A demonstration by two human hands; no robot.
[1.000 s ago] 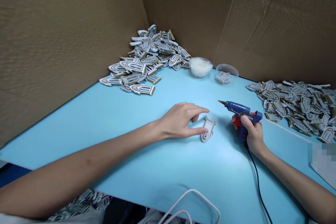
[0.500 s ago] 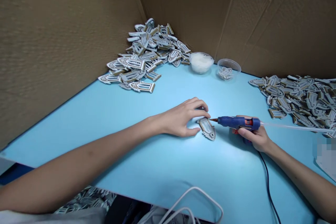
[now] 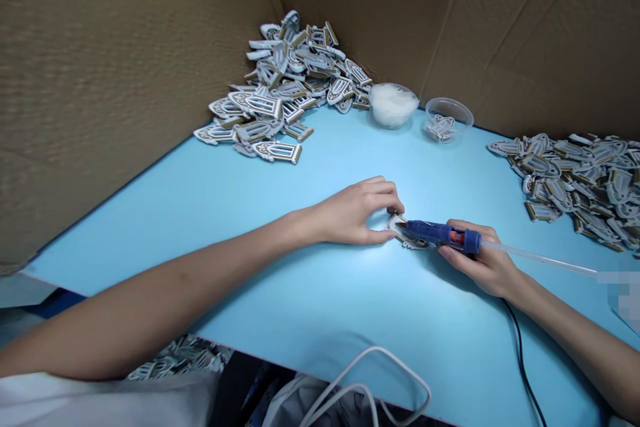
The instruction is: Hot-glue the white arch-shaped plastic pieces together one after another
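A blue glue gun (image 3: 440, 233) with a clear glue stick in its rear is gripped by my right hand (image 3: 487, 260). Its tip is over a small grey, arch-shaped frame piece (image 3: 414, 242) lying on the blue tabletop. My left hand (image 3: 357, 210) pinches the flat end of that piece between thumb and fingers. The gun's nozzle and body hide part of the piece; whether the tip touches it I cannot tell.
Heaps of similar arched pieces lie at the back left (image 3: 285, 90) and right (image 3: 585, 180). Between them stand a tub of white material (image 3: 393, 107) and a clear tub (image 3: 449, 121) with small parts. White cable (image 3: 373, 350) loops at the front edge; cardboard walls (image 3: 360, 7) rise behind.
The glue gun tip has moved left over the piece. The piece has turned, and my left hand's fingers have closed on its end. The camera view has shifted slightly.
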